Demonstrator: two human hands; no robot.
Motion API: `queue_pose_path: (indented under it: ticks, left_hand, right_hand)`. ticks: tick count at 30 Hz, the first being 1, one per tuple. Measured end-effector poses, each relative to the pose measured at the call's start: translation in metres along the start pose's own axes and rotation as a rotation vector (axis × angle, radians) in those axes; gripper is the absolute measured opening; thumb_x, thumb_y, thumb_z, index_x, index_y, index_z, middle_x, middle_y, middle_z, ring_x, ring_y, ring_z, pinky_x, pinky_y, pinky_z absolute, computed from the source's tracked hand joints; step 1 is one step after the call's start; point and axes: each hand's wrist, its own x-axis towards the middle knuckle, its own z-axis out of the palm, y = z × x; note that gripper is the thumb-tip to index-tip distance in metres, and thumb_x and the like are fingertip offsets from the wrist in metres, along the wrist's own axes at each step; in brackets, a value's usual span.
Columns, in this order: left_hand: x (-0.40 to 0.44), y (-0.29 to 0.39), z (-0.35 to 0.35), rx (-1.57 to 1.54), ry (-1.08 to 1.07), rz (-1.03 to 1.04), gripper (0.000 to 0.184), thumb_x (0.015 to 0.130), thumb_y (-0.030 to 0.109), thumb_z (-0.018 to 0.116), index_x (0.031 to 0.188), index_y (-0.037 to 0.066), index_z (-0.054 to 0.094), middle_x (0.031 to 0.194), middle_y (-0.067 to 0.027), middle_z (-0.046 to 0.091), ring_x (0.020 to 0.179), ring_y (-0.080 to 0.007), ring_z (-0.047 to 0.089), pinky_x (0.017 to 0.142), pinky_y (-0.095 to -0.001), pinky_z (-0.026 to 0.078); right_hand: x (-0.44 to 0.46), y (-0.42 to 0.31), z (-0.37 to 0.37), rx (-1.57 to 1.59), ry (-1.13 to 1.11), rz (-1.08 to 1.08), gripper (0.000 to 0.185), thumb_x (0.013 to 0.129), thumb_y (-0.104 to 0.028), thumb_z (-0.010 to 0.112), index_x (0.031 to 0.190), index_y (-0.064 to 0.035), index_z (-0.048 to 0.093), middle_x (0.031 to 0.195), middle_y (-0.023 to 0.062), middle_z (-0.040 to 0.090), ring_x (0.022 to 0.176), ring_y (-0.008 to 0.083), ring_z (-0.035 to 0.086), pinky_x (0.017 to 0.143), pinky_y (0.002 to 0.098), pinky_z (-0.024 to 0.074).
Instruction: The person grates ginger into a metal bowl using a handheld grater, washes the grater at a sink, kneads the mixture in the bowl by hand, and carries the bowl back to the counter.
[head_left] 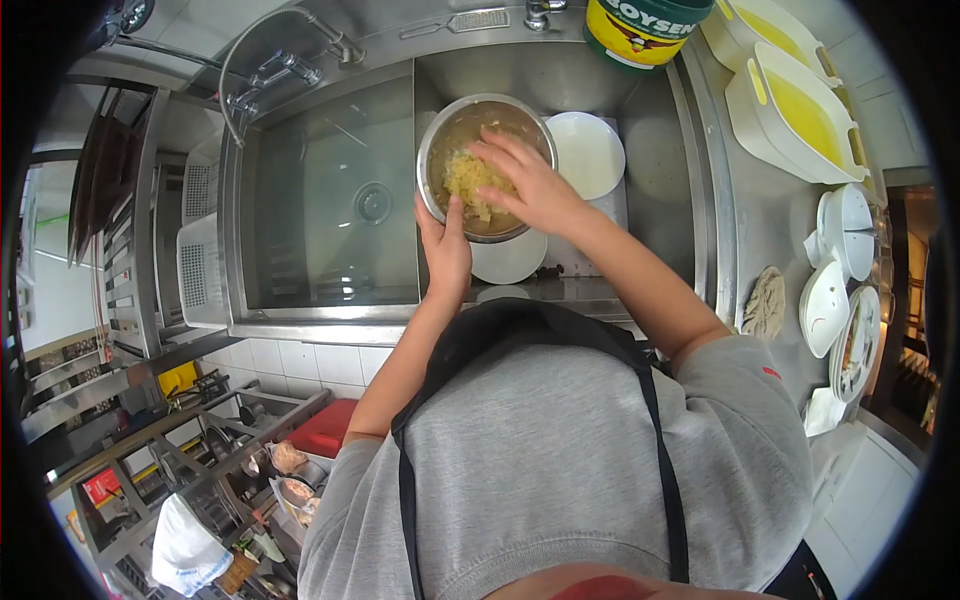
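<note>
A round stainless steel mixing bowl [487, 229] is tilted over the sink's right basin. Crumbly pale yellow food, whose kind I cannot make out, lies inside it. My left hand [445, 250] grips the bowl's near left side, thumb over the rim and fingers hidden underneath. Inside the bowl is my right hand [530, 187], its fingers stretched and spread over the food, beside the inner wall. Whether the fingertips touch the food is unclear. Below and to the right, a white plate [510, 262] and a round white bowl [590, 155] sit in the basin.
Water fills the left basin [330, 200]. A grater [470, 22] lies behind by the faucet [540, 12]. A green bucket [640, 40] stands at the back right. White tubs [790, 115] with yellow contents, white dishes [825, 305] and a cloth [765, 303] line the right counter.
</note>
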Motion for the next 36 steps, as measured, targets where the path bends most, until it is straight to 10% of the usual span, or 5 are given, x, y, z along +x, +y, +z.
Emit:
queue_pose_path:
  ticks: [2,8,12,26,36]
  left_hand:
    - [-0.004,0.007,0.007,-0.024,-0.038,-0.006,0.042,0.090,0.014,0.045,0.128,0.002,0.029,0.120,-0.0115,0.037,0.110,-0.0190,0.039,0.093,-0.0293,0.033]
    - [0.001,-0.003,-0.001,0.044,-0.052,0.004,0.040,0.090,0.015,0.045,0.127,0.003,0.032,0.118,-0.0111,0.037,0.111,-0.0196,0.039,0.094,-0.0297,0.031]
    - [0.000,-0.003,0.004,0.010,-0.068,0.009,0.042,0.090,0.014,0.046,0.129,0.005,0.032,0.117,-0.0113,0.037,0.112,-0.0208,0.037,0.096,-0.0312,0.029]
    - [0.029,0.007,0.003,-0.107,-0.181,-0.497,0.066,0.072,-0.001,0.044,0.131,0.018,0.024,0.119,-0.0091,0.042,0.099,-0.0200,0.050,0.070,-0.0330,0.048]
    - [0.017,0.009,0.039,-0.108,-0.248,-0.205,0.076,0.068,-0.013,0.039,0.134,0.017,0.019,0.121,-0.0130,0.040,0.103,-0.0235,0.048,0.077,-0.0301,0.047]
  right_hand:
    - [0.010,0.010,0.002,-0.331,0.058,-0.219,0.046,0.086,-0.033,0.049,0.123,-0.0069,0.043,0.128,0.0125,0.041,0.119,0.0310,0.037,0.098,0.0381,0.0321]
    - [0.003,0.009,-0.011,-0.038,-0.395,-0.072,0.045,0.086,-0.034,0.048,0.121,-0.0068,0.046,0.133,0.0116,0.037,0.121,0.0313,0.035,0.099,0.0395,0.0305]
    - [-0.010,0.021,-0.001,-0.299,0.012,-0.057,0.053,0.083,-0.035,0.053,0.126,-0.0068,0.041,0.133,0.0156,0.035,0.121,0.0325,0.035,0.099,0.0400,0.0302]
    - [-0.014,0.009,0.008,-0.218,-0.010,0.104,0.053,0.086,-0.036,0.049,0.129,-0.0085,0.037,0.131,0.0197,0.034,0.121,0.0366,0.032,0.099,0.0403,0.0296]
    - [-0.005,0.018,0.042,-0.017,0.224,0.391,0.047,0.085,-0.030,0.053,0.127,-0.0141,0.041,0.134,0.0210,0.029,0.123,0.0369,0.030,0.100,0.0399,0.0282]
